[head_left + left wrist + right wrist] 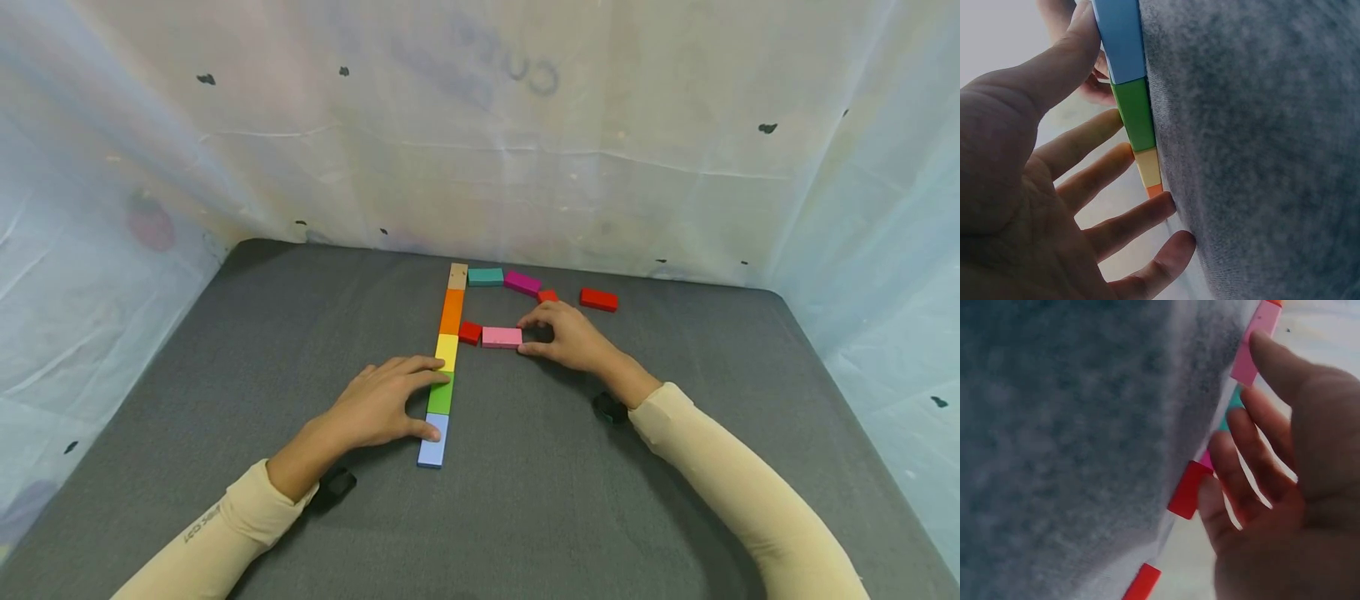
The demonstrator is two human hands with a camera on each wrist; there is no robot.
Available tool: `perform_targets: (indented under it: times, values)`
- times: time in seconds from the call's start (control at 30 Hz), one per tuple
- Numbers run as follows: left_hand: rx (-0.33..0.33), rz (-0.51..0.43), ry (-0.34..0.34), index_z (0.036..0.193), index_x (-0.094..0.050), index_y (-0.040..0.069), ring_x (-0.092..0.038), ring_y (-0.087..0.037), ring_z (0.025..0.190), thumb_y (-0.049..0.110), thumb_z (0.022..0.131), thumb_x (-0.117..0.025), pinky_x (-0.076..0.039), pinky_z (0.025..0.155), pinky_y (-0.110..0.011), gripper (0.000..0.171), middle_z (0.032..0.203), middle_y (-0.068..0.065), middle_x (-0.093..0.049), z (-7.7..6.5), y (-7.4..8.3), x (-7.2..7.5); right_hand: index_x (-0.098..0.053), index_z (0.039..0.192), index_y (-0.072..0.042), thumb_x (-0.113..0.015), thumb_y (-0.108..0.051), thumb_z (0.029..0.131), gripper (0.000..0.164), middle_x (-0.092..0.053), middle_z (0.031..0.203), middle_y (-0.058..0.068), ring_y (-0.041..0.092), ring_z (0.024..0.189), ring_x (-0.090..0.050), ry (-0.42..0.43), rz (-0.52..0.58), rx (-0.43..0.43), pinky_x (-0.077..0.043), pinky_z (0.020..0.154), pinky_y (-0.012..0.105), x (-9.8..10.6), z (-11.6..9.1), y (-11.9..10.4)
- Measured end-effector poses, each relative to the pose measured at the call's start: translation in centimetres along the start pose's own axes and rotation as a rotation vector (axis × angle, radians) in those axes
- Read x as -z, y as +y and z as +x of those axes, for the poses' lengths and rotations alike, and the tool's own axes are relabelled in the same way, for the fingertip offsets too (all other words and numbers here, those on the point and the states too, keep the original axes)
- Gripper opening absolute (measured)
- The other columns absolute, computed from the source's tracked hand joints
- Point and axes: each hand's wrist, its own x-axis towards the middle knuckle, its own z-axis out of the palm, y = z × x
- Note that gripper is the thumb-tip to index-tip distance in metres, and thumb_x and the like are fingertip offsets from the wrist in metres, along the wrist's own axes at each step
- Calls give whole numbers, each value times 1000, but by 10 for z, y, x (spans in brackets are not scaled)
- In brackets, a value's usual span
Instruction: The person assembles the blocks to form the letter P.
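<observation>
A straight column of flat blocks lies on the dark table: tan (458, 276), orange (452, 312), yellow (447, 352), green (440, 397) and light blue (427, 454). My left hand (382, 402) spreads over its near part, thumb on the light blue block and fingertips at the yellow and green ones. With thumb and index finger, my right hand (573, 335) pinches the right end of a pink block (502, 337). This block lies just right of a small red block (469, 332), which sits beside the column. In the right wrist view, the thumb rests against the pink block (1255, 350).
From the column's far end, a teal block (486, 277), a magenta block (522, 283) and a partly hidden red block (548, 296) run rightward. Another red block (598, 300) lies apart farther right. Pale plastic sheeting (487, 167) hangs behind the table (525, 500).
</observation>
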Motion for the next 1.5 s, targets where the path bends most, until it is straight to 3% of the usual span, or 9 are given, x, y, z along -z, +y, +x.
perform_targets:
  times: [0.2, 0.47, 0.8, 1.03, 1.3, 1.5]
  values:
    - [6, 12, 9, 139, -59, 26, -43, -31, 142, 53, 70, -85, -33, 106, -74, 78, 154, 3, -45, 1, 0, -1, -69, 123, -17, -79, -39, 85, 45, -62, 125, 6, 23, 108, -57, 45, 17, -1, -51, 95, 45, 9, -5, 10]
    - [0, -1, -1, 138, -60, 26, -44, -30, 141, 54, 69, -85, -33, 105, -74, 79, 154, 3, -46, -1, -3, -8, -67, 125, -11, -78, -35, 86, 46, -60, 127, 11, 29, 116, -55, 109, -5, -6, -47, 99, 52, 21, -21, 53]
    - [5, 3, -3, 139, -59, 27, -43, -30, 142, 53, 70, -85, -32, 106, -74, 78, 155, 3, -45, 3, -4, -7, -61, 134, -8, -74, -27, 91, 48, -56, 132, 19, 36, 117, -52, 153, -58, -135, -42, 99, 57, 43, -30, 103]
    - [6, 6, -4, 139, -59, 27, -42, -30, 142, 54, 70, -85, -32, 105, -75, 79, 155, 4, -45, 5, -4, -6, -56, 138, -3, -67, -22, 96, 47, -53, 135, 23, 39, 114, -53, 144, -85, -178, -44, 95, 57, 45, -30, 112]
    - [6, 2, -6, 140, -58, 27, -42, -30, 143, 55, 70, -84, -31, 106, -75, 79, 155, 4, -44, 6, -3, -6, -56, 138, -1, -58, -12, 100, 39, -52, 132, 26, 39, 110, -54, 142, -94, -163, -45, 94, 56, 43, -28, 118]
    - [8, 1, -5, 139, -59, 27, -42, -30, 143, 55, 70, -85, -31, 106, -75, 79, 155, 4, -45, 6, -3, -6, -57, 138, -7, -57, -5, 100, 38, -51, 140, 22, 42, 126, -52, 145, -75, -140, -41, 104, 60, 44, -31, 117]
